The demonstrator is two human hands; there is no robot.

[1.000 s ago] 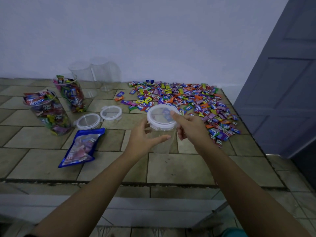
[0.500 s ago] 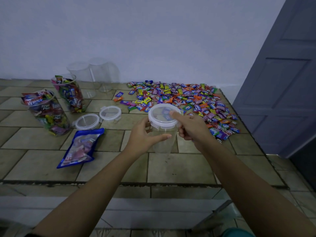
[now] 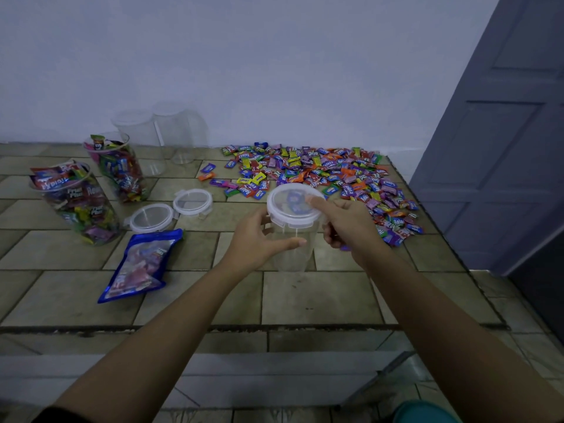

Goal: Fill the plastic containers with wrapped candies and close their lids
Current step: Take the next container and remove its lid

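hands [image 3: 254, 239] [image 3: 351, 225] around lidded container [image 3: 294, 254]

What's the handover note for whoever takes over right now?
Left hand: grips the side of the clear container, mid-table.
Right hand: forefinger on top of its lid, other fingers curled at the rim.
Done: two filled containers stand at left, unlidded; two loose lids lie beside them.
Left: lid those two. The held container looks empty with its lid on, so open and fill it from the candy pile on the right. Two empty containers wait by the wall. A blue bag lies front left.
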